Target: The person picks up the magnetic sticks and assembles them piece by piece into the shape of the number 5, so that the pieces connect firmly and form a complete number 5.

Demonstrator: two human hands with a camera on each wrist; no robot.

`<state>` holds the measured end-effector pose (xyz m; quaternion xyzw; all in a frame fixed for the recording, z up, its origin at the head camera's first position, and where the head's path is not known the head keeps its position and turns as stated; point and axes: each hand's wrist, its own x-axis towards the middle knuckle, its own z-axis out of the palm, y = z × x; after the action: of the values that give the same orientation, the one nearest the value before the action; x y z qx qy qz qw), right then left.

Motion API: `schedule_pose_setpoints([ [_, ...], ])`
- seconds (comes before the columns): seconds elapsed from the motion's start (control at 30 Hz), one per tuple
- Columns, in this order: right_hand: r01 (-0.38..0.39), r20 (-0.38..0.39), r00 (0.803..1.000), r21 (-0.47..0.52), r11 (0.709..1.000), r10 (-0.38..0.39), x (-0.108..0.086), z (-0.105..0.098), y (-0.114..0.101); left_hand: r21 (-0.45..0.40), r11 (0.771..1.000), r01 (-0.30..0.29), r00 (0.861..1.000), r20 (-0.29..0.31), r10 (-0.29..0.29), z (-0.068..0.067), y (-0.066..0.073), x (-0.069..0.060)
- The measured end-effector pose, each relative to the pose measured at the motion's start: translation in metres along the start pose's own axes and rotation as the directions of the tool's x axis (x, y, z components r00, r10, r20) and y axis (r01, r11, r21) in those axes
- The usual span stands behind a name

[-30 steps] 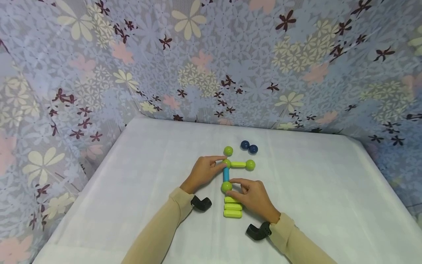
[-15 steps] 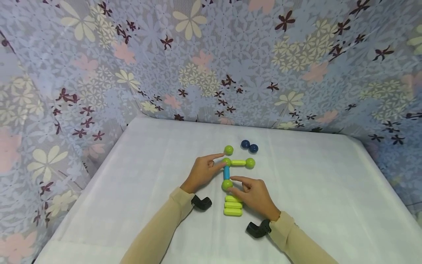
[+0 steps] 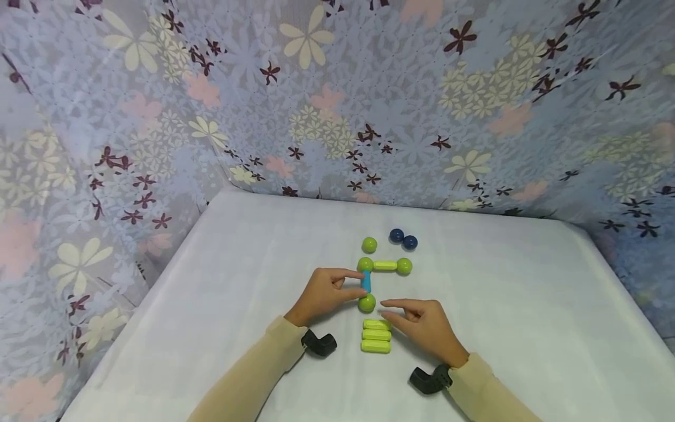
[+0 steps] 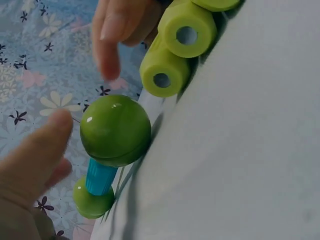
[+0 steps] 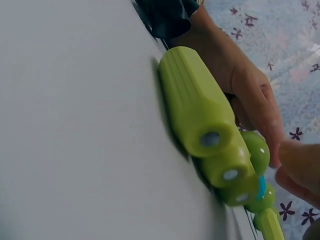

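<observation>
Over the blue rod (image 3: 366,282), the thumb and index finger of the left hand (image 3: 321,293) are spread; in the left wrist view a gap separates this hand (image 4: 30,165) from the rod (image 4: 100,176) and near green ball (image 4: 115,130). That rod joins the near ball (image 3: 367,303) to a far green ball (image 3: 365,264), from which a lime rod (image 3: 385,266) runs right to another ball (image 3: 404,266). Thumb and index apart, the right hand (image 3: 427,325) hovers beside the near ball and the lime rods (image 3: 376,335), holding nothing.
A loose green ball (image 3: 369,245) lies beyond the joined pieces, with two dark blue balls (image 3: 396,236) touching at its right. White cloth (image 3: 253,246) covers the table; flowered fabric (image 3: 337,105) rises behind it. Each wrist wears a black mount (image 3: 319,343).
The left hand has left the far ball and come nearer, to the blue rod. The right hand has drawn back to the right from the near ball.
</observation>
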<state>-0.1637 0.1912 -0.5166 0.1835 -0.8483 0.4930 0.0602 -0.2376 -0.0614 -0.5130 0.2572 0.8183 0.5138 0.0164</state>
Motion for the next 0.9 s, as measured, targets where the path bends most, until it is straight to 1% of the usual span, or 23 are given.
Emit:
schedule_pose_setpoints([
  [0.1, -0.009, 0.047, 0.999, -0.012, 1.0, 0.009, -0.01, -0.001, 0.001, -0.018, 1.0, 0.007, 1.0, 0.027, -0.006, 0.001, 0.002, -0.011],
  [0.17, 0.015, 0.056, 0.998, -0.032, 0.999, -0.013, -0.015, -0.002, 0.001, -0.029, 1.0, 0.005, 0.999, 0.051, -0.004, 0.001, 0.005, -0.016],
  [0.27, 0.064, 0.052, 0.997, -0.065, 0.996, -0.061, -0.017, -0.006, 0.0, -0.026, 1.0, -0.018, 0.996, 0.085, 0.02, 0.003, 0.008, -0.02],
  [0.33, 0.088, 0.061, 0.995, -0.084, 0.993, -0.083, -0.017, -0.008, 0.0, -0.006, 0.999, -0.045, 0.994, 0.098, 0.046, 0.003, 0.01, -0.019],
  [0.4, 0.096, 0.081, 0.993, -0.099, 0.99, -0.088, -0.015, -0.01, -0.001, 0.031, 0.996, -0.088, 0.991, 0.103, 0.085, 0.004, 0.009, -0.018],
  [0.5, 0.096, 0.102, 0.991, -0.124, 0.988, -0.084, -0.012, -0.011, -0.001, 0.1, 0.983, -0.154, 0.984, 0.103, 0.144, 0.005, 0.008, -0.015],
  [0.57, 0.094, 0.109, 0.991, -0.141, 0.986, -0.079, -0.011, -0.011, -0.001, 0.139, 0.973, -0.184, 0.98, 0.105, 0.17, 0.005, 0.007, -0.014],
  [0.7, 0.077, 0.123, 0.991, -0.171, 0.982, -0.056, -0.01, -0.011, -0.002, 0.187, 0.96, -0.21, 0.976, 0.101, 0.194, 0.006, 0.005, -0.012],
  [0.9, 0.063, 0.153, 0.988, -0.203, 0.977, -0.032, -0.009, -0.008, -0.004, 0.2, 0.953, -0.226, 0.974, 0.078, 0.215, 0.004, 0.005, -0.014],
])
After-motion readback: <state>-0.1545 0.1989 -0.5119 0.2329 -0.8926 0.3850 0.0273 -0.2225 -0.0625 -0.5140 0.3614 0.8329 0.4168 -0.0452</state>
